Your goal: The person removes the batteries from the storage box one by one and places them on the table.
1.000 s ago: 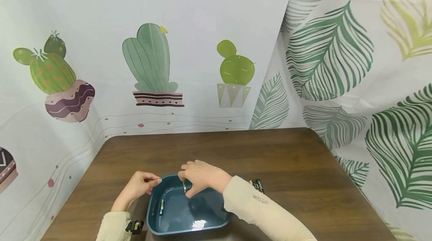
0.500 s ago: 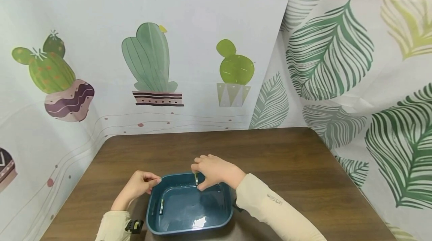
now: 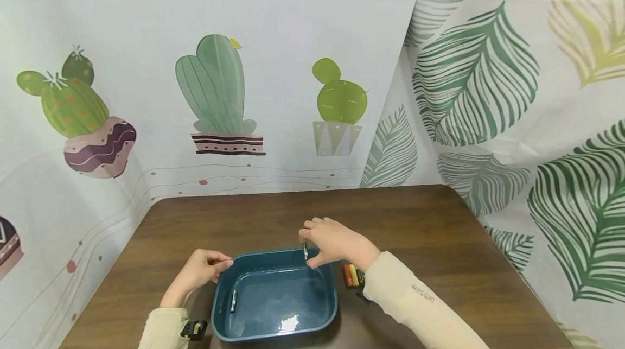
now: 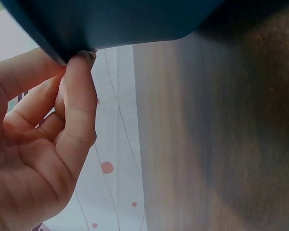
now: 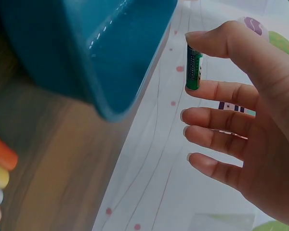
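Observation:
My right hand (image 3: 339,239) pinches a small green and black battery (image 5: 193,67) end to end between thumb and index finger; the other fingers extend freely. In the head view that hand is above the back right corner of a blue plastic basin (image 3: 278,297). A second battery (image 3: 234,301) lies inside the basin along its left side. At the basin's back left corner, my left hand (image 3: 199,274) pinches the rim between thumb and index finger, which the left wrist view shows from close by.
Right of the basin, several batteries lie side by side on the wooden table (image 3: 234,219), among them a red one (image 3: 348,276) and a yellow one (image 3: 354,275). My right sleeve partly covers this row. A patterned cloth (image 3: 288,94) hangs behind the table.
My right hand has moved rightward and slightly up with its battery, from over the basin's back middle to its back right corner. The coloured batteries come into view. My left hand stays put.

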The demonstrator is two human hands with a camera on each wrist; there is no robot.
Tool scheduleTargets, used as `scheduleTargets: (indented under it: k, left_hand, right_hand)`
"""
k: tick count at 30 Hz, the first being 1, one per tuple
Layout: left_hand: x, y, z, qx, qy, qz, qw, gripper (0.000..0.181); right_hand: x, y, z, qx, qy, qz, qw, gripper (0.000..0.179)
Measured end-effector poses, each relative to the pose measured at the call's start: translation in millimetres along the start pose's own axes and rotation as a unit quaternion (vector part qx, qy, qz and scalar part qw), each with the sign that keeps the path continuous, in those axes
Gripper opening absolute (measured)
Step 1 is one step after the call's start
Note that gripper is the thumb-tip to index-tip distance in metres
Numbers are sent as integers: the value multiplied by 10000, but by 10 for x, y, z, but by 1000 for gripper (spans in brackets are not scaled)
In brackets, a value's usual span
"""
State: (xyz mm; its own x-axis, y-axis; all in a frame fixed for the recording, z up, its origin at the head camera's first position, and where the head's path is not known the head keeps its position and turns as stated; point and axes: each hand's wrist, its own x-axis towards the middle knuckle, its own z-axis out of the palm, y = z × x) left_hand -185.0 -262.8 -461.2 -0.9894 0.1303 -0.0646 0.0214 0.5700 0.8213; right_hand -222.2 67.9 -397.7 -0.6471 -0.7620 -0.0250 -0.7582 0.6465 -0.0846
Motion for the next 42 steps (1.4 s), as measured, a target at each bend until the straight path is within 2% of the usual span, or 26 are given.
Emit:
scheduleTargets:
  k: [11, 21, 32, 42]
  left_hand:
    - [4, -10, -4, -27, -26, -46, 10000, 15]
    - [7, -13, -1, -32, -33, -45, 10000, 15]
    - [5, -19, 5, -8, -2, -70, 10000, 14]
    - [11, -19, 3, -14, 20, -28, 10000, 14]
  right_hand:
    - [-251, 198, 32, 446, 209, 296, 9983, 40]
    - [-450, 364, 88, 567, 403, 424, 9967, 41]
    - [-673, 609, 142, 508, 477, 531, 9962, 39]
    - [-887, 795, 279, 748, 405, 772, 9934, 39]
